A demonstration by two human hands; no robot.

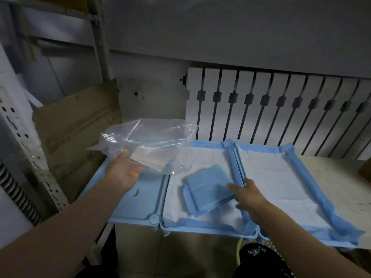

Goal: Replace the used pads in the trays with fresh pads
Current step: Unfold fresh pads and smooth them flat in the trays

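Note:
Three light-blue trays stand side by side. The left tray is bare, with a small brown stain on its floor. The middle tray and the right tray each hold a spread white pad with blue edges. A folded stack of blue pads lies on the middle tray's pad. My right hand rests on that stack's right edge, fingers apart. Above the left tray, my left hand holds a clear plastic bag from below.
A white radiator lines the wall behind the trays. Flattened cardboard leans at the left beside a perforated metal rack post. A black-lined bin stands on the floor below. The worn tabletop extends right.

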